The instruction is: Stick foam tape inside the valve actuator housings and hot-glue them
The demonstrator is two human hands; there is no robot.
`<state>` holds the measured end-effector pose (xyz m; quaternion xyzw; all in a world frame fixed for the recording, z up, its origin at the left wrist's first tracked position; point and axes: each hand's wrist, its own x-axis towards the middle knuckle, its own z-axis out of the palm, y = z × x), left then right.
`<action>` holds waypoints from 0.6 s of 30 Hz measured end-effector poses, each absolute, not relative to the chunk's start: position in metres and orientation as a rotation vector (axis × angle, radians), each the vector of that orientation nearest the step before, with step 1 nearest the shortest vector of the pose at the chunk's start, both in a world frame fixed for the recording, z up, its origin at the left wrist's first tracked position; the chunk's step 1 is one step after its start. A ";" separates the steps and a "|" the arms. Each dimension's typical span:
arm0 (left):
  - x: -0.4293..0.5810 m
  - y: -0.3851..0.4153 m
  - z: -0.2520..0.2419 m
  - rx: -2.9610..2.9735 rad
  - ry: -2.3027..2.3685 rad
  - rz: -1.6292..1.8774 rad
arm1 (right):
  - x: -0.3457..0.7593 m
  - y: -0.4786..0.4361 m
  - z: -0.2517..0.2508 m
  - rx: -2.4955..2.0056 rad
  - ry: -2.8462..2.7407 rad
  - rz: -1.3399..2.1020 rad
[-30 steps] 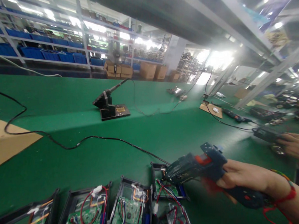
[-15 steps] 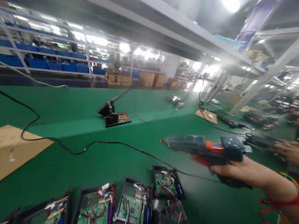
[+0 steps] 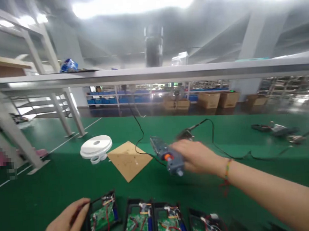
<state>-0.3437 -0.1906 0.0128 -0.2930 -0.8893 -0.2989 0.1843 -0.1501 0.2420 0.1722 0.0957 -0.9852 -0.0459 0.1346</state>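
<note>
My right hand (image 3: 190, 155) grips a dark glue gun (image 3: 169, 156) with an orange part, held over the green table near the brown board. At the lower left, my left hand (image 3: 69, 221) has its fingers closed on the left edge of a black case (image 3: 104, 214) that holds a green circuit board and red and white wires. To its right stand several similar open cases, among them one next to it (image 3: 140, 219) and one further right (image 3: 170, 221).
A brown board (image 3: 129, 160) lies beyond the cases, with a white round object (image 3: 96, 146) to its left. A black cable (image 3: 142, 133) crosses the board. Behind the glue gun stands a soldering iron holder (image 3: 185, 134). A metal shelf (image 3: 152, 75) spans above the table.
The view has swung left and levelled. My right hand has carried the glue gun towards the brown board. My left hand has come into view, holding the leftmost visible case.
</note>
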 end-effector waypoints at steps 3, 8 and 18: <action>-0.342 -0.188 0.021 -0.890 -2.541 -0.981 | -0.234 0.200 0.131 0.383 -2.920 -0.172; -0.337 -0.180 0.025 -0.833 -2.573 -1.044 | -0.325 0.155 0.076 0.372 -2.972 -0.200; -0.346 -0.177 0.026 -0.769 -2.762 -0.998 | -0.326 0.125 0.098 0.259 -3.076 -0.102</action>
